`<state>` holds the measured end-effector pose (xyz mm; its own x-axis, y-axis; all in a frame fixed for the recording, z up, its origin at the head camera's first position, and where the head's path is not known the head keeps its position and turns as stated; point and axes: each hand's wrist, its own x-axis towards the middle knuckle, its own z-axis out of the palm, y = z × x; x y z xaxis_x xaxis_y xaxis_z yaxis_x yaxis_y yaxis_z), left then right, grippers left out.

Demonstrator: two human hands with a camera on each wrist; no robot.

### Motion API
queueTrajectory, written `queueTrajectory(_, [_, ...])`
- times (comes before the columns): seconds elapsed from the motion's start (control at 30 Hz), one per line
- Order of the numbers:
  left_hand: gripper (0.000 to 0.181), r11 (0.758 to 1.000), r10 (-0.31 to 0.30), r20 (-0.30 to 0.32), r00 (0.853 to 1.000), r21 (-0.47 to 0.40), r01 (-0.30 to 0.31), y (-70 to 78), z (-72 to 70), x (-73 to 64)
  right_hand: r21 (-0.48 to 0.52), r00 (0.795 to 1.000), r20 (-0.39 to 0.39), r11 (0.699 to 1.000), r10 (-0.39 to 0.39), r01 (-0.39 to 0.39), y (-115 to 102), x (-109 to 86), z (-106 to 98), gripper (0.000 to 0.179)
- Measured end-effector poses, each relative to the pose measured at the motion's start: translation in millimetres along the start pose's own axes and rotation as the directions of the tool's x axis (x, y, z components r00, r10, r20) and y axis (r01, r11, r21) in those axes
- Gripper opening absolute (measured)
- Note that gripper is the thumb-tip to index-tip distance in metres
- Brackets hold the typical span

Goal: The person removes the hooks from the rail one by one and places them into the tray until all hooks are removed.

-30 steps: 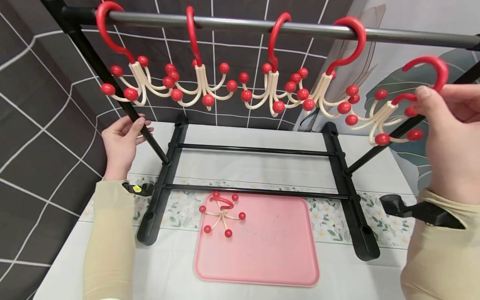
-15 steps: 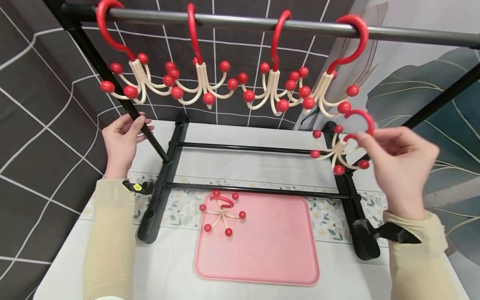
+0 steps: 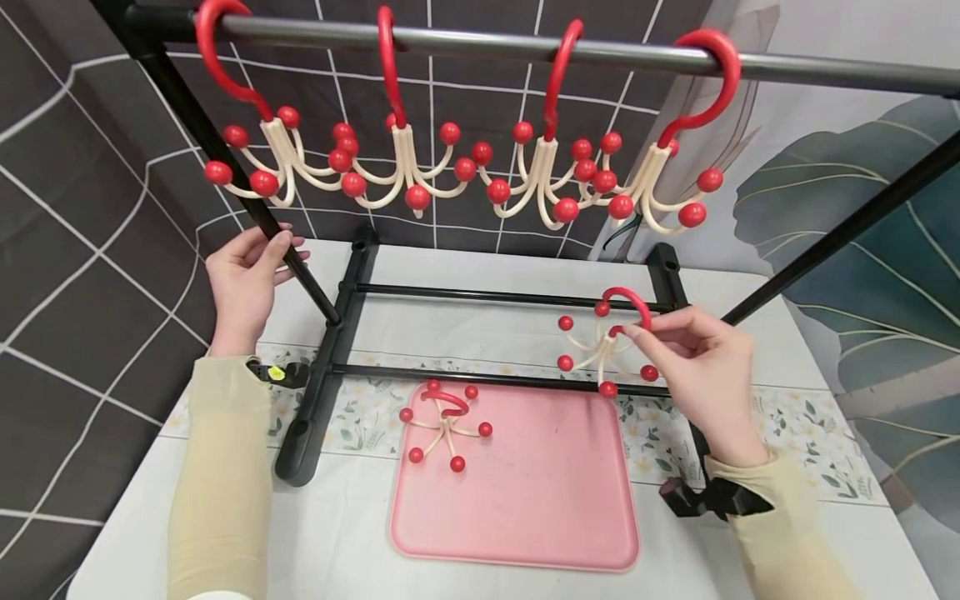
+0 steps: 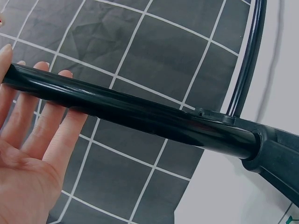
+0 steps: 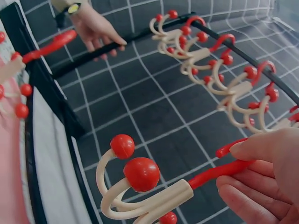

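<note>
My right hand [image 3: 705,371] pinches the red hook of a cream hanger [image 3: 604,348] with several red-balled prongs, holding it above the rack's front crossbar. The right wrist view shows this hanger [image 5: 159,198] up close, thumb and fingers on its hook. My left hand [image 3: 243,279] holds the slanted left post [image 3: 294,267] of a black clothes rack between thumb and fingers; in the left wrist view its fingers lie behind the post [image 4: 131,105]. Several similar hangers [image 3: 405,158] hang from the grey top rail [image 3: 480,43]. Another hanger [image 3: 446,427] lies on a pink tray [image 3: 555,492].
The rack's black feet [image 3: 315,408] stand on a white-covered table [image 3: 330,542] with a floral strip. Its right post [image 3: 840,229] slants up beside my right hand. Dark cloth with white grid lines [image 3: 82,250] covers the back and left.
My right hand has moved left and down with the hanger, from beside the right post to above the front crossbar near the tray. My left hand has stayed on the left post.
</note>
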<state>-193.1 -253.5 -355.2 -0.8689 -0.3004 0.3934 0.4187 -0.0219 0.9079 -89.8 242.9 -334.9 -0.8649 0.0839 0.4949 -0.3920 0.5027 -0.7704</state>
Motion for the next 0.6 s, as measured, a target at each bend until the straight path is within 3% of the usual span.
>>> queueTrajectory(0.27, [0.028,1.000,0.002,0.000,1.000,-0.009,-0.002,-1.0,-0.3,0.2,0.139,0.988,0.150,0.990,-0.021,0.000,1.4,-20.0,24.1,0.017])
queueTrajectory(0.43, [0.030,1.000,0.005,0.001,1.000,-0.005,-0.005,-1.6,0.1,0.2,0.252,0.963,0.269,0.964,0.013,-0.083,-1.3,-35.3,38.0,0.018])
queueTrajectory(0.6, [0.028,1.000,0.005,0.003,1.000,-0.009,-0.005,-1.4,-0.1,0.8,0.310,0.943,0.328,0.937,0.053,-0.160,-5.2,-47.2,48.5,0.017])
